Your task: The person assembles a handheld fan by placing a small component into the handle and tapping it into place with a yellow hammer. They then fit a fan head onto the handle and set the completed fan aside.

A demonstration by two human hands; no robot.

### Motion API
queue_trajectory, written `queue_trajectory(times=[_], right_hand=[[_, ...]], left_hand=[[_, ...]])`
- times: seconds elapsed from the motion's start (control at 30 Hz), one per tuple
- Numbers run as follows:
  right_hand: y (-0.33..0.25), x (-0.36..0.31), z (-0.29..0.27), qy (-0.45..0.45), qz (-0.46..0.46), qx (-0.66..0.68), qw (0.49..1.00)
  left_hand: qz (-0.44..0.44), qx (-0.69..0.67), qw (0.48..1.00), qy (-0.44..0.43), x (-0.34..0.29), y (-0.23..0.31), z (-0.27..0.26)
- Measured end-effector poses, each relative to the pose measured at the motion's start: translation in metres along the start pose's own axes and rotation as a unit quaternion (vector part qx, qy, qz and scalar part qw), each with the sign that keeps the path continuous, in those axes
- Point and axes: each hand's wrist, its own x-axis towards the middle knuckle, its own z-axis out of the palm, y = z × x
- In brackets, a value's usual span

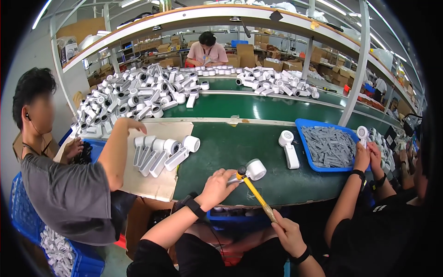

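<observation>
My left hand (216,188) is closed around the handle of a white handheld fan (256,170) lying on the green bench top (221,147). The fan's round head points to the right and away from me. In my right hand (288,234) is a hammer (259,196) with a yellow handle, gripped near its lower end. The hammer's dark head with an orange part is at the fan, just beside my left fingers; whether it touches the fan I cannot tell. Another white fan (289,150) lies farther right on the bench.
A row of fans (159,152) rests on a pale board (159,185) at left, beside a co-worker (69,184). To the right stand a blue tray (308,162) of grey strips and a co-worker's hands (364,157). Many fans (138,92) are heaped behind, below a shelf (184,16).
</observation>
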Motion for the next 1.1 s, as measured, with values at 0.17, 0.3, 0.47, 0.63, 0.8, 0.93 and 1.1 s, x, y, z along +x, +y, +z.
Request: queue_trajectory(times=[0.17,0.3,0.47,0.63,0.8,0.93,1.1], right_hand=[[0.012,-0.011,0.002,0.039,0.017,0.049,0.998],[0.018,-0.030,-0.006,0.061,0.091,0.094,0.989],[0.039,-0.038,-0.014,0.087,0.128,0.099,0.983],[0.056,-0.020,-0.030,0.198,0.118,0.015,0.973],[0.074,0.002,-0.051,0.226,0.141,-0.076,0.961],[0.086,0.008,-0.052,0.194,0.185,-0.049,0.962],[0.080,0.001,-0.034,0.195,0.169,0.079,0.963]], left_hand=[[0.046,0.050,0.997,0.038,0.003,-0.011,-0.013],[-0.007,0.197,0.975,0.098,-0.002,-0.049,-0.038],[-0.098,0.365,0.918,0.123,-0.006,-0.120,-0.057],[-0.209,0.448,0.861,0.121,0.023,-0.144,-0.054],[-0.363,0.533,0.763,0.055,0.062,-0.164,-0.043],[-0.112,0.347,0.919,0.148,0.095,-0.077,0.013],[0.038,-0.006,0.999,0.009,0.124,0.029,0.112]])
